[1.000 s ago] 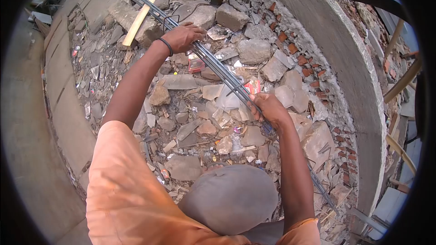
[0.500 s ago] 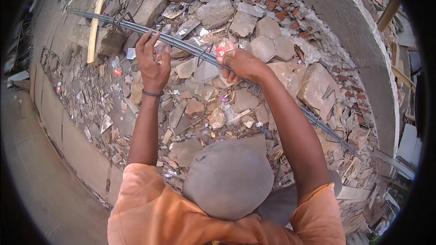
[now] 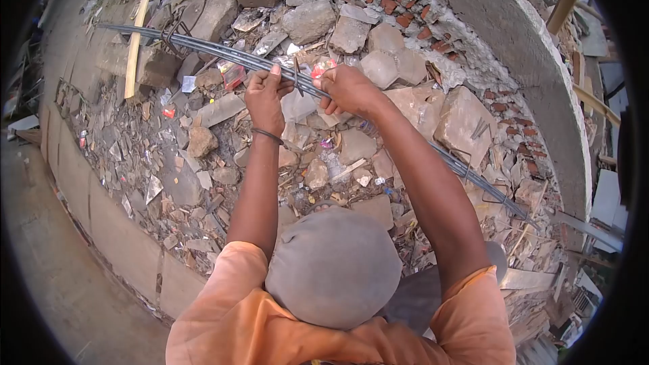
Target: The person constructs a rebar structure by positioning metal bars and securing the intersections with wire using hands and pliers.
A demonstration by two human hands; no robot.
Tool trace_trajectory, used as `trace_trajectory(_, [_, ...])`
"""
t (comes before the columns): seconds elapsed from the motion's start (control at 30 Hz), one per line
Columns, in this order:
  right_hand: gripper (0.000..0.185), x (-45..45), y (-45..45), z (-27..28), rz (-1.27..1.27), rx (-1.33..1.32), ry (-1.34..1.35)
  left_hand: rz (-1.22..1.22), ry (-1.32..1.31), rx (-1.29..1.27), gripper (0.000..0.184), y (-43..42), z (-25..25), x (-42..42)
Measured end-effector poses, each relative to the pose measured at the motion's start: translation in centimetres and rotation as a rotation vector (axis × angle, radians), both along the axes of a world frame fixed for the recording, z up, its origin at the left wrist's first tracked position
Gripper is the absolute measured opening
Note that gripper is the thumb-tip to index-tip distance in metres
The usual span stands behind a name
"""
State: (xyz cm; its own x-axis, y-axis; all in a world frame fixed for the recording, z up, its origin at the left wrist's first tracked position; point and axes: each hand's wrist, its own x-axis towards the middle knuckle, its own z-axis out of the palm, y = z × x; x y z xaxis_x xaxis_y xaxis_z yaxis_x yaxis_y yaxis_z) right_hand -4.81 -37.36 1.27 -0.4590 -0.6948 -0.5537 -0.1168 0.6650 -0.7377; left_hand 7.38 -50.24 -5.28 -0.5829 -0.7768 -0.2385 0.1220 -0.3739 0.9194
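A long bundle of thin steel reinforcing bars [image 3: 209,47] runs diagonally across the view, with both hands near its middle. My left hand [image 3: 267,100] is closed at the lower side of the bundle, its thumb up against the bars. My right hand [image 3: 350,91] grips the same bars a little further right, palm down, its fingertips curled beneath. Between the hands a bent wire stirrup [image 3: 296,76] loops around the bars. Another stirrup [image 3: 176,39] hangs near the bundle's left end. My right forearm hides part of the bundle.
Broken concrete chunks [image 3: 309,21] and rubble surround the bars. A pale wooden strip [image 3: 140,34] crosses near their left end. A concrete wall edge [image 3: 520,47] with exposed bricks curves along the right. A low kerb [image 3: 108,230] borders the left.
My left hand has moved right along the bars, closer to my right hand, and its spread fingers have closed on them. My right hand stays on the bundle, shifted slightly left in view.
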Motion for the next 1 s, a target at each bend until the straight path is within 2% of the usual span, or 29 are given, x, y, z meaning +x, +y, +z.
trace_trajectory(0.07, [0.033, -0.8, -0.1, 0.3, 0.087, 0.008, 0.219, -0.04, -0.004, -0.006, 0.024, -0.7, -1.1, 0.4])
trace_trajectory(0.17, [0.03, -1.5, 0.2, -0.4, 0.026, -0.007, 0.025, 0.007, 0.058, 0.126, 0.021, 0.1, -0.9, 0.9])
trace_trajectory(0.27, [0.029, -1.0, 0.1, -2.6, -0.032, -0.013, 0.014, 0.016, 0.077, 0.177, 0.022, -0.7, -0.6, 0.3])
trace_trajectory(0.33, [0.036, -0.4, 0.3, -1.7, 0.127, 0.021, 0.27, 0.014, 0.083, 0.156, 0.025, -0.2, -0.7, -0.4])
trace_trajectory(0.37, [0.039, -0.1, 0.0, -2.6, 0.07, 0.067, 0.387, -0.019, 0.074, 0.111, 0.027, -0.8, -1.4, -0.5])
trace_trajectory(0.4, [0.036, 0.5, 0.2, -2.6, -0.001, 0.03, 0.43, -0.04, 0.025, 0.157, 0.028, -1.5, -2.1, -0.6])
trace_trajectory(0.47, [0.028, 0.6, 1.0, -1.2, 0.071, 0.026, 0.421, -0.128, 0.027, 0.164, 0.035, -4.3, -5.3, -0.5])
trace_trajectory(0.5, [0.022, 0.7, 1.9, -1.4, 0.128, -0.006, 0.559, -0.117, -0.026, 0.167, 0.044, -3.4, -3.8, -0.7])
trace_trajectory(0.57, [0.022, 1.2, 4.9, 1.3, 0.039, -0.098, 0.641, -0.2, 0.005, 0.174, 0.054, -4.3, -4.2, -0.3])
trace_trajectory(0.63, [0.022, 1.0, 9.6, 3.5, 0.093, -0.108, 0.74, -0.242, -0.016, 0.191, 0.056, -5.7, -5.4, -0.3])
trace_trajectory(0.67, [0.022, 1.3, 12.4, 4.7, 0.119, -0.107, 0.788, -0.285, -0.001, -0.061, 0.056, -6.2, -7.2, 0.3])
trace_trajectory(0.7, [0.023, 1.6, 15.1, 5.3, 0.148, -0.071, 0.828, -0.222, -0.047, 0.156, 0.055, -5.9, -5.6, -0.2])
trace_trajectory(0.77, [0.025, 2.7, 20.8, 5.5, 0.206, 0.001, 0.903, -0.288, -0.033, 0.207, 0.056, -7.3, -6.1, -0.2])
trace_trajectory(0.83, [0.022, 4.5, 27.2, 6.4, 0.227, 0.055, 0.95, -0.238, 0.034, 0.169, 0.059, -7.0, -5.7, -0.1])
trace_trajectory(0.9, [0.021, 5.8, 33.1, 7.7, 0.247, 0.21, 0.809, -0.193, -0.072, 0.228, 0.055, -5.6, -3.5, -1.1])
trace_trajectory(1.0, [0.017, 8.0, 41.0, 10.6, 0.196, 0.352, 0.694, -0.132, -0.153, 0.045, 0.051, -4.4, -1.7, -1.6])
